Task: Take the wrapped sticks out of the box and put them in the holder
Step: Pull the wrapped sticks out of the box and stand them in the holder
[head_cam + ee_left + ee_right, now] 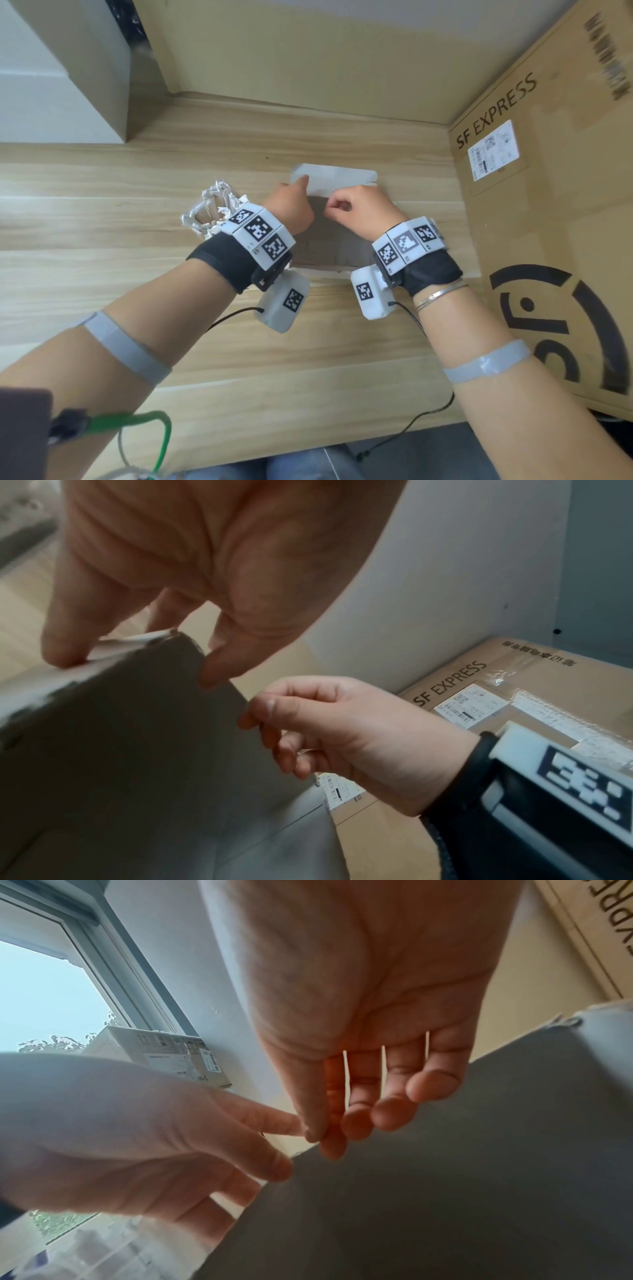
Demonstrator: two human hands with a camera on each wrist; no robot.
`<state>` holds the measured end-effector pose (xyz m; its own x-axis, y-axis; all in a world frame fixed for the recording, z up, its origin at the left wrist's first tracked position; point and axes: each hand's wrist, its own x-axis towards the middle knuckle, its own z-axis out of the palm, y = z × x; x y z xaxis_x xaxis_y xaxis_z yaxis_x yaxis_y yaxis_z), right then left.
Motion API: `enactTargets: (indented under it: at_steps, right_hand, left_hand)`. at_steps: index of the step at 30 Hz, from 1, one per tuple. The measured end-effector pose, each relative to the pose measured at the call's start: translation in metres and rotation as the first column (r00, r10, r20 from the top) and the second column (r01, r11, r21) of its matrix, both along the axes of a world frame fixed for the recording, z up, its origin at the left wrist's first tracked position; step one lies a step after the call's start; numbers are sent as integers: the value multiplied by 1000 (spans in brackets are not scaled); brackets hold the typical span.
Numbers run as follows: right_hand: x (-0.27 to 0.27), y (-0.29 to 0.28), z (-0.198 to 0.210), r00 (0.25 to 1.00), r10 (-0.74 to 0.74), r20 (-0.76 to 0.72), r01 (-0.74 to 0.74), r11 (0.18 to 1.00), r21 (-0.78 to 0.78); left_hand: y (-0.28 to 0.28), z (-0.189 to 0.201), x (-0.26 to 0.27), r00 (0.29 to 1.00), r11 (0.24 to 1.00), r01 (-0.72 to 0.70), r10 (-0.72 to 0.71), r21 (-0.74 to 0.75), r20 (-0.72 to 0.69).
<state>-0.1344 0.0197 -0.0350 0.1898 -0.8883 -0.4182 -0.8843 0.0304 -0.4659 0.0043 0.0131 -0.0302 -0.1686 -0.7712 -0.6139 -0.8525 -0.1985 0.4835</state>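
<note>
**Inspector:** Working left to right. At nine o'clock of the hands stands the holder, foil-wrapped, crumpled at the rim, on the wooden table. The left wristband partly hides it. I cannot tell whether anything is in it.

**Clerk:** And the left hand?

**Inspector:** The left hand is at the box lid, near the lid's ten o'clock corner. In the left wrist view its thumb and fingers pinch the lid's edge, clamped on the card.

**Clerk:** The box itself?

**Inspector:** The box lies flat at centre, between the wrists, its grey inside showing. The wrapped sticks are not clearly visible; the interior is blurred and partly covered by the hands.

**Clerk:** Right hand?

**Inspector:** The right hand is at three o'clock of the left, fingers curled, thumb and forefinger nipping the same lid edge. A large shipping carton stands well over at three o'clock.

**Clerk:** Risks?

**Inspector:** My judgement: the lid is thin card held only at its edge, so a hard pull could tear it or tip the light box and spill the contents. The holder sits just beside the left wrist; an outward swing of that forearm could knock it over.
</note>
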Motion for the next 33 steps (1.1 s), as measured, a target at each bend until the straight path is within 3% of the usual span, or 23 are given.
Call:
enactTargets:
  at_steps: [8, 13, 19, 33]
  right_hand:
    - [-7, 3, -3, 998, 54, -30, -50, 993, 106]
    - [0, 6, -5, 980, 175, -99, -154, 969, 194]
    - [10, 10, -18, 944, 231, -235, -156, 942, 298]
    - [25, 20, -43, 933, 135, -335, -45, 964, 263]
  left_hand:
    - [3, -5, -2, 996, 995, -82, 84, 63, -31]
    - [3, -7, 0, 971, 989, -143, 136, -23, -195]
    - [5, -3, -1, 930, 964, -207, 142, -166, -338]
    - [16, 1, -1, 915, 947, -228, 130, -224, -381]
